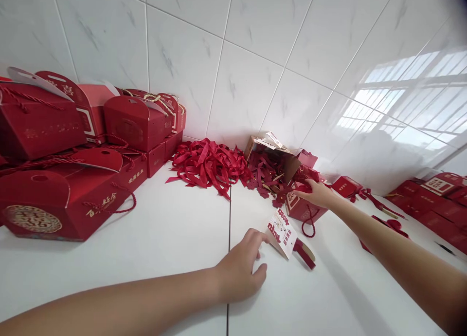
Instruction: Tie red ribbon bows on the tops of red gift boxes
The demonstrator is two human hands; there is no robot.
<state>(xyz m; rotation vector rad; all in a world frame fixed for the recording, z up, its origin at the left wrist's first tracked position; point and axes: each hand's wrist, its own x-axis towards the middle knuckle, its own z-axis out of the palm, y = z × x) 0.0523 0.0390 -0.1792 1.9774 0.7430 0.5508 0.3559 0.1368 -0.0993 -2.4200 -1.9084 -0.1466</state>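
My left hand [242, 265] hovers low over the white table with its thumb and fingers apart. Its fingertips reach the edge of a white card [282, 233] with red print, close to or just touching it. A dark red ribbon strip [303, 253] with a tan piece pokes out from under that card. My right hand [314, 194] is closed at the upper edge of a small red gift box [304, 213] with a cord handle; some fingers are hidden behind red material. Beyond that hand, an open carton [291, 164] spills dark red tags [264, 173].
Red ribbons [209, 163] lie heaped by the tiled wall. Large red gift boxes [54, 195] are stacked at left, more red boxes [430, 199] at right. A small red box [346, 186], ribbon pieces [392, 225] and a dark pen-like item [444, 248] lie beyond my right arm.
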